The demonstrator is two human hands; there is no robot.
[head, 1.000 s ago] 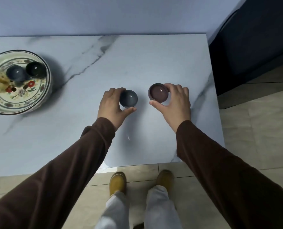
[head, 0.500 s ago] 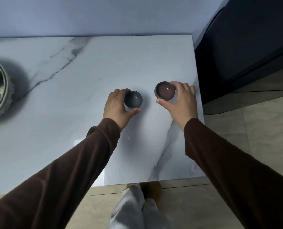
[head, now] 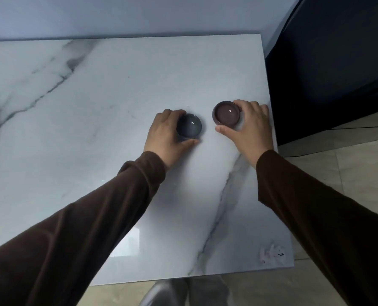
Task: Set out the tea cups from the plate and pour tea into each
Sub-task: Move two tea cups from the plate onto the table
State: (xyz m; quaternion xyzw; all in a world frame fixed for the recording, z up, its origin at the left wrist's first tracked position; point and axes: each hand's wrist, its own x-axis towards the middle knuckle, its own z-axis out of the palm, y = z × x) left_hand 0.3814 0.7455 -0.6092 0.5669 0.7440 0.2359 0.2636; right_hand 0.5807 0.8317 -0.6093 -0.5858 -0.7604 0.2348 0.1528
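Cups stand upright near the right edge of the counter [head: 117, 107], the left hand [head: 168, 131] curled round the grey cup [head: 189, 125]; the right hand [head: 247, 127] cradles the brown cup [head: 226, 112], probably steadying both, spaced for pouring.

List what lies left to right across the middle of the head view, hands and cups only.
Left hand → small grey-blue glazed tea cup → small brown glazed tea cup → right hand.

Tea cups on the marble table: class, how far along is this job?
Done: none fully. In hand: the left hand holds the grey cup and the right hand the brown cup, both on the table. Left: releasing them, then pouring; no teapot shows.
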